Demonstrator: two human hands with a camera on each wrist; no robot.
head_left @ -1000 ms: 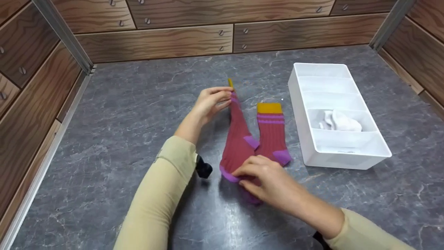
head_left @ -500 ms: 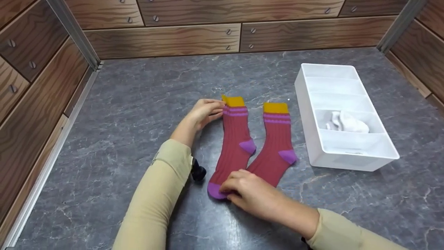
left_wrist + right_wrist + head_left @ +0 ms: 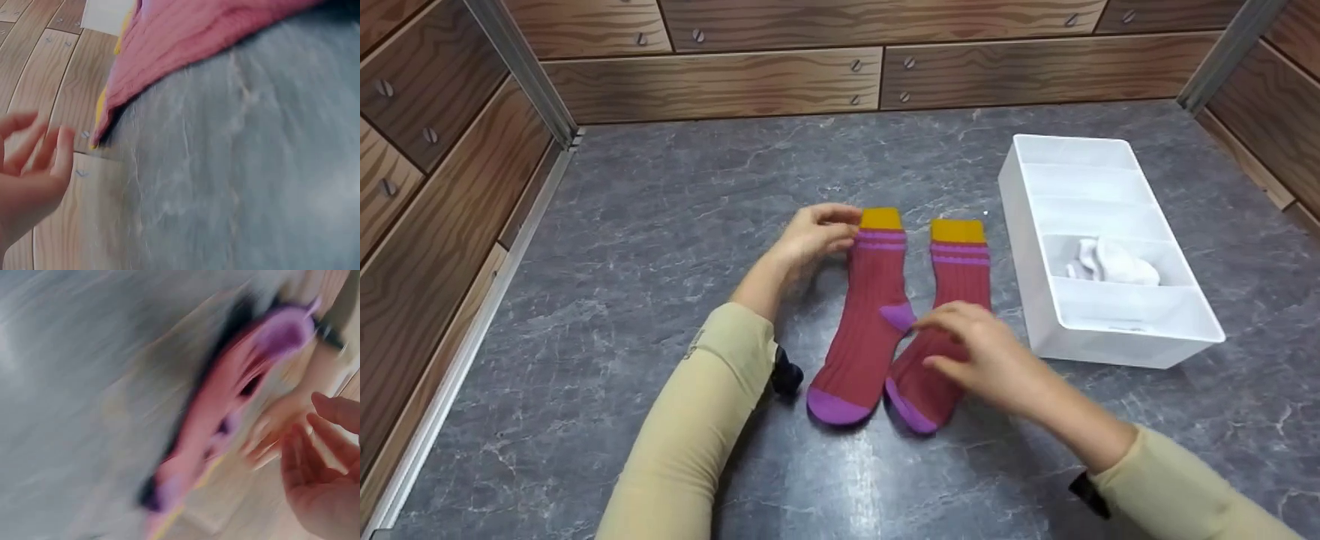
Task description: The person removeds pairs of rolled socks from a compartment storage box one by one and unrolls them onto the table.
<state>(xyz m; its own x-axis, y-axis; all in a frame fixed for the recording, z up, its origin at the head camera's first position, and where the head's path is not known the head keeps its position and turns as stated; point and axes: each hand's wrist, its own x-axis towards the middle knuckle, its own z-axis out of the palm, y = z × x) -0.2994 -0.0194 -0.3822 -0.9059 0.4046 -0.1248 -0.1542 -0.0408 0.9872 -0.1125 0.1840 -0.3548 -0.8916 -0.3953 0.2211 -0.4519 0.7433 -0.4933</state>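
Two socks point(image 3: 867, 300) are lying near-to-far: left hand point(image 3: 814, 234) hovering loose, empty, at far cuff point(image 3: 883, 219) of left sock point(image 3: 862, 322), right hand point(image 3: 994, 364) hovering empty over right sock point(image 3: 928, 381).

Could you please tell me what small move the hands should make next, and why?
Probably the right hand should pinch the right sock, ready to lay it on the left sock: both lie flat, pointing roughly the same way, and that hand hovers empty above the right sock.
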